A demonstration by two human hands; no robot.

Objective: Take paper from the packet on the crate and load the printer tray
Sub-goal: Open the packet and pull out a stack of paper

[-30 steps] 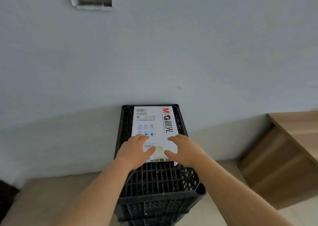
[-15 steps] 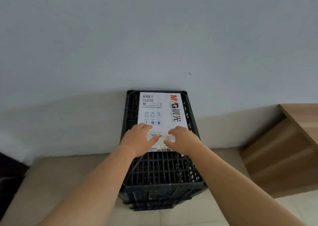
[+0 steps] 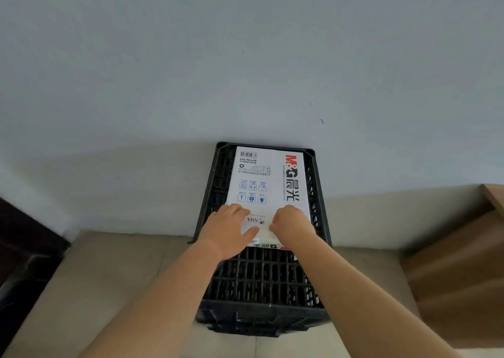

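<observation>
A white paper packet with red and black print lies flat on the far half of an upturned black plastic crate against the wall. Both hands rest on the packet's near end. My left hand lies flat on its left corner, thumb stretched toward the middle. My right hand has its fingers curled, pinching at the flap at the packet's near edge. No printer or tray is in view.
A pale grey wall rises right behind the crate. Wooden furniture stands at the right. A dark object sits at the left edge. Beige floor surrounds the crate.
The view has tilted downward, so the crate and packet appear fuller. My right hand's fingers have curled tighter at the packet's near edge; my left hand stays pressed on the packet.
</observation>
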